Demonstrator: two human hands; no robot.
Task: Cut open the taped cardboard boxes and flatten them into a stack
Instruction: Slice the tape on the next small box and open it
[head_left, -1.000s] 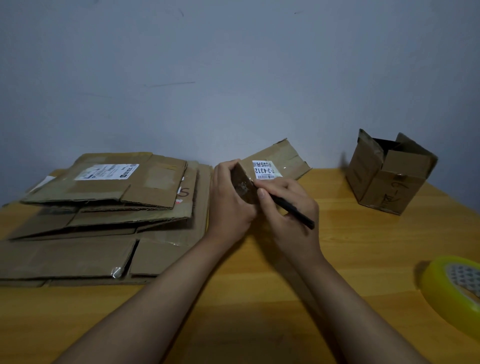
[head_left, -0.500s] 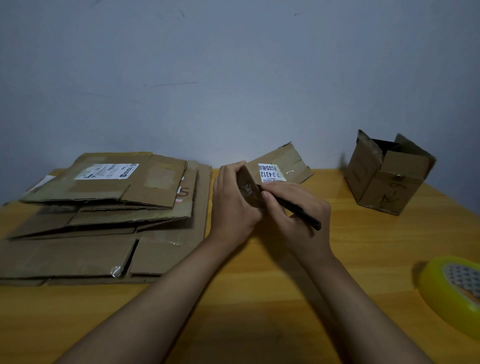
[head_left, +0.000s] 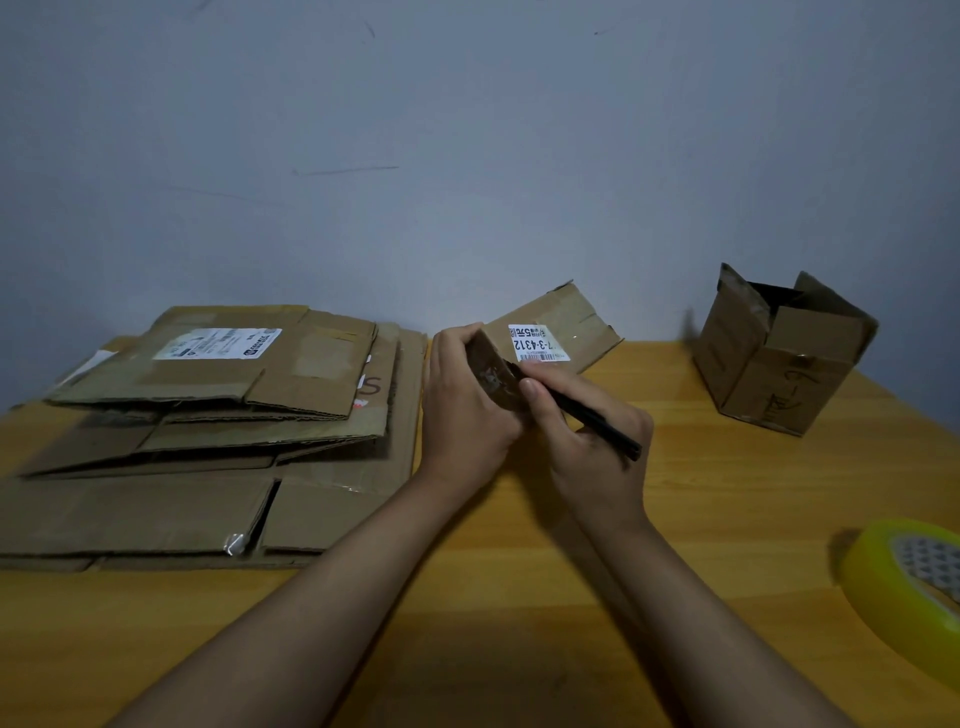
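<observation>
A small brown cardboard box (head_left: 563, 332) with a white label reading 7-3-4312 lies tilted at the table's middle, its near end turned toward me. My left hand (head_left: 467, 410) grips that near end from the left. My right hand (head_left: 592, 447) holds a thin black cutter (head_left: 597, 423) like a pen, its tip against the taped end face of the box. A stack of flattened cardboard boxes (head_left: 208, 431) lies to the left. Another small brown box (head_left: 779, 358) stands at the back right with its top flaps open.
A roll of yellow tape (head_left: 904, 597) lies at the right edge of the wooden table (head_left: 519, 623). A grey wall stands close behind the table. Bare wood shows in front of my arms and between the two small boxes.
The labelled box has tipped and shifted slightly right in my left hand. My right hand with the cutter has slid right and toward me along the box's end face.
</observation>
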